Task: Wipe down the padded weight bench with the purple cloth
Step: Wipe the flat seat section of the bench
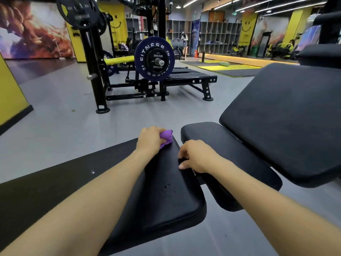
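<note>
Nearest, two bare forearms reach out over the black padded weight bench [166, 206], whose closest pad shows a few small droplets on its glossy surface. The right hand [196, 157] rests on that pad's right edge, its fingers [182, 166] curled down over the rim and gripping it. Slightly farther, at the pad's far end, the left hand [150, 140] is clenched around the purple cloth [166, 138], which is bunched up and pressed against the surface, part of it poking out past the knuckles.

To the right lie a narrower pad and then a broad, tilted back pad [287, 122], both black. A dark floor mat [46, 185] runs along the left of the bench on the grey floor.

Farther off stands a black plate-loaded machine [153, 89]. Its dark blue weight plate [154, 59] carries white lettering reading "FITNESS IN" around the rim, with "HAMMER" and "STRENGTH" on the hub. A black plate [77, 12] hangs higher on the frame; its raised lettering is too blurred to read.

At the back, yellow banners with smiley faces [117, 21] flank grey open lockers [219, 36].
</note>
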Available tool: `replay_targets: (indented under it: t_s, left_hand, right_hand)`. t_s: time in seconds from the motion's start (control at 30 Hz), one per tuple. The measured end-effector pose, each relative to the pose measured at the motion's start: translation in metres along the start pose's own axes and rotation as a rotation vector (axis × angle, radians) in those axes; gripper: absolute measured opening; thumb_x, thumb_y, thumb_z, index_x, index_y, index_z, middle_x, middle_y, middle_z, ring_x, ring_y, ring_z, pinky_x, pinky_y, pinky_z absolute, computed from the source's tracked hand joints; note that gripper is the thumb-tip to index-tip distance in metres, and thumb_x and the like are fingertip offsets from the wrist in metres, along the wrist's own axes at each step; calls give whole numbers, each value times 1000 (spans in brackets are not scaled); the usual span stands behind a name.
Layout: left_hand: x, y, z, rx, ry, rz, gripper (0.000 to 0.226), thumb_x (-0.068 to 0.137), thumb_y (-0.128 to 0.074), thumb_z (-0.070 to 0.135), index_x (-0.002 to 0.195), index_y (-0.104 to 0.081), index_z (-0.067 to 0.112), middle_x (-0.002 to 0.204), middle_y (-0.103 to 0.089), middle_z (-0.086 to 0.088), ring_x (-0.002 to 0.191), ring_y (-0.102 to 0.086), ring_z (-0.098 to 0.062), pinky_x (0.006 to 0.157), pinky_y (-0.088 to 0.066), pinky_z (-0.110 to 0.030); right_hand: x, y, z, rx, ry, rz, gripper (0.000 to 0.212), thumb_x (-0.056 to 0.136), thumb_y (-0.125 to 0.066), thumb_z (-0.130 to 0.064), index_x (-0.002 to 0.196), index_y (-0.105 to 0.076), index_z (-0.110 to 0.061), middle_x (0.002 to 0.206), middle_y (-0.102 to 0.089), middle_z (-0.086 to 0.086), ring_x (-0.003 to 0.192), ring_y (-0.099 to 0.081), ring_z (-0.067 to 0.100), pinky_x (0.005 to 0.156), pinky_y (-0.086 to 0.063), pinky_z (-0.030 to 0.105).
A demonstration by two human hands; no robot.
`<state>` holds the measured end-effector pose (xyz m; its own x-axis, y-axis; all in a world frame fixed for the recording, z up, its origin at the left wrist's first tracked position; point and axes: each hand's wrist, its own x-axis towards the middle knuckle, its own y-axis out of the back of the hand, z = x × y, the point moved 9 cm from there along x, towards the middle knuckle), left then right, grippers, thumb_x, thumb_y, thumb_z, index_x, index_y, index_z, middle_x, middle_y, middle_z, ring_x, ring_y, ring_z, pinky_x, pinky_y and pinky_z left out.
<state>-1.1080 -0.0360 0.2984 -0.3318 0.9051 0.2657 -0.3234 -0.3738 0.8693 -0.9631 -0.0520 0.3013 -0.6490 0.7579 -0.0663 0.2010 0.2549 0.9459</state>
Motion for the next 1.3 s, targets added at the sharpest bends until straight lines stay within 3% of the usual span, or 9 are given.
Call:
replay_targets:
  t_s: [0.2, 0.33, 0.43, 0.57, 0.83, 0.97, 1.1, 1.3]
  left_hand:
    - [-46, 8, 10, 51, -192, -57, 33, 87, -59, 27, 120, -60, 34, 115, -59, 2, 106, -53, -25, 82, -39, -31]
    - [-21, 3, 10, 3, -177, -49, 26, 87, -61, 30, 113, -64, 27, 106, -64, -2, 99, -58, -27, 78, -44, -32]
    - [20, -6, 7, -8, -55, -36, 20, 86, -62, 26, 105, -66, 22, 96, -63, -7, 96, -58, -29, 69, -35, -26]
    - [40, -12, 12, 57, -8, -15, 20, 86, -60, 21, 106, -66, 19, 105, -64, -14, 101, -58, -34, 71, -36, -29]
    - [-29, -3, 32, 71, -223, -39, 27, 88, -60, 27, 114, -64, 28, 109, -62, 1, 100, -57, -27, 77, -38, -30]
    - [8, -11, 30, 59, -101, -49, 21, 86, -61, 29, 104, -67, 20, 93, -64, -7, 85, -55, -27, 68, -37, -27]
    - [35, -19, 31, 163, 1, 10, 21, 86, -54, 13, 104, -66, 16, 101, -64, -12, 95, -57, -34, 70, -37, -29]
    - [-33, -10, 54, 167, -179, -66, 31, 87, -58, 27, 118, -61, 32, 110, -58, -4, 101, -55, -31, 75, -36, -30]
  right_hand:
    - [-9, 1, -1, -7, 29, 9, 31, 87, -66, -27, 116, -63, -18, 119, -63, 4, 113, -57, 22, 93, -47, 32]
    - [-9, 2, -1, 7, 54, 15, 33, 87, -66, -28, 118, -62, -19, 121, -61, 0, 116, -55, 19, 95, -45, 31]
    - [-8, 0, -2, 12, 73, 14, 34, 86, -67, -29, 117, -62, -18, 121, -61, -1, 115, -55, 18, 95, -45, 32]
    - [-2, 5, 5, -13, 83, -10, 34, 81, -72, -29, 113, -66, -20, 114, -63, -2, 110, -56, 17, 91, -47, 31]
    - [0, 25, 58, -64, -87, 87, 41, 79, -74, -34, 114, -62, -18, 119, -57, 1, 110, -54, 23, 87, -45, 33]
    - [10, 24, 60, -59, -113, 60, 45, 71, -80, -36, 109, -63, -20, 115, -63, 3, 105, -58, 24, 88, -49, 35]
    - [13, 22, 62, -69, -131, 54, 45, 73, -79, -36, 112, -60, -22, 118, -60, 3, 108, -57, 24, 89, -49, 35]
    - [6, 21, 64, -67, -113, 101, 39, 81, -72, -33, 115, -58, -19, 119, -59, 1, 111, -54, 23, 82, -43, 32]
